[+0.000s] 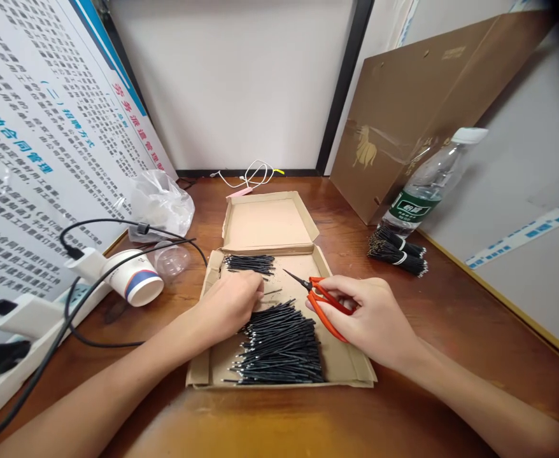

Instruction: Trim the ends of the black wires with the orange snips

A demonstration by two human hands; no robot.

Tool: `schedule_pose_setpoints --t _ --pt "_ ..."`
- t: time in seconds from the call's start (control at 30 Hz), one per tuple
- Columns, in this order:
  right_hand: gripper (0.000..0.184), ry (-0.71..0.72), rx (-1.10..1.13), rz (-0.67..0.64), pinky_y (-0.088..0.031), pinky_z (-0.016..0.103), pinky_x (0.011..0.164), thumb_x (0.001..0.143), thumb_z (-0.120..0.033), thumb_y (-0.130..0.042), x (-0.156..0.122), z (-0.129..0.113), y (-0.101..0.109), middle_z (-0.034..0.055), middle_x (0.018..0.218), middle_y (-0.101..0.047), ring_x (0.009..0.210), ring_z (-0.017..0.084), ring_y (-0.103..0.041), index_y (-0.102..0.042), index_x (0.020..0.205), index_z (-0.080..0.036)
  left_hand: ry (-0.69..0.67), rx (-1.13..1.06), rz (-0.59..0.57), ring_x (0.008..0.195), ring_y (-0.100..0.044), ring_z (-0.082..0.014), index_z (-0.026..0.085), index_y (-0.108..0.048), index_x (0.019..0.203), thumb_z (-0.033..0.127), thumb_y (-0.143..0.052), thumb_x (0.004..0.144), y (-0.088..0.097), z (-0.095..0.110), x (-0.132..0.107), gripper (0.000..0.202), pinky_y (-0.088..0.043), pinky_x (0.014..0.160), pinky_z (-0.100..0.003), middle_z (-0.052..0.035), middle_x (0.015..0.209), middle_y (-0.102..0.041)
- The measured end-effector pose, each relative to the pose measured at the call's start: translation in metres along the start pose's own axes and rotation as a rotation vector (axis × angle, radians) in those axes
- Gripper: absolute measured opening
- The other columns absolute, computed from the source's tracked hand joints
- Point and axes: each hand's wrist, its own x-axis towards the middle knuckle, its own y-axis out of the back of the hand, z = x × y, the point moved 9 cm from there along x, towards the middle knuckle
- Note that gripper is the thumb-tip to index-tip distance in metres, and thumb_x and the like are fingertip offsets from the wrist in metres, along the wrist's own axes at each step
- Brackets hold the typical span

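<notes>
A flat open cardboard box (341,362) lies on the wooden table in front of me. A big heap of short black wires (282,346) fills its near half, and a smaller row of black wires (249,263) lies at its far end. My left hand (232,302) rests curled on the box at the heap's upper left edge, fingers pinched over the wires. My right hand (372,318) grips red-handled snips (320,296), their thin blades pointing left over the box.
Two tied bundles of black wires (396,251) lie right of the box beside a clear water bottle (425,187) and a leaning brown carton (417,102). A tipped paper cup (134,277), a crumpled plastic bag (160,203), a power strip (31,324) with cables sit at left.
</notes>
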Motion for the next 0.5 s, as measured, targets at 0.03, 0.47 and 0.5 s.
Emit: schedule_pose_setpoints --t 0.03,0.47,0.5 --pt "0.017 -0.003 -0.001 -0.001 -0.032 0.022 0.045 0.083 -0.026 -0.061 0.000 0.001 0.000 -0.0020 0.051 -0.054 0.045 0.008 -0.035 -0.072 0.081 -0.013 0.032 -0.026 0.033 0.068 -0.056 -0.0182 0.015 -0.057 0.076 0.007 -0.048 0.084 0.005 -0.003 0.000 0.015 -0.041 0.062 -0.029 -0.0041 0.071 -0.061" --pt "0.016 0.032 0.004 -0.009 -0.031 0.021 0.043 0.082 -0.023 -0.060 -0.003 0.000 -0.002 -0.0021 0.051 -0.056 0.044 0.008 -0.035 -0.072 0.081 -0.014 0.080 -0.121 0.292 0.063 -0.058 -0.0133 0.016 -0.068 0.102 0.018 -0.054 0.091 0.049 -0.015 -0.006 0.018 -0.044 0.064 -0.025 -0.0021 0.075 -0.068" --pt "0.015 0.041 0.011 -0.004 -0.031 0.021 0.043 0.082 -0.023 -0.060 -0.003 -0.001 -0.002 -0.0023 0.051 -0.056 0.044 0.008 -0.034 -0.072 0.081 -0.013 0.067 -0.139 0.305 0.062 -0.058 -0.0129 0.016 -0.069 0.098 0.018 -0.054 0.091 0.050 -0.014 -0.006 0.017 -0.044 0.062 -0.024 -0.0017 0.073 -0.068"
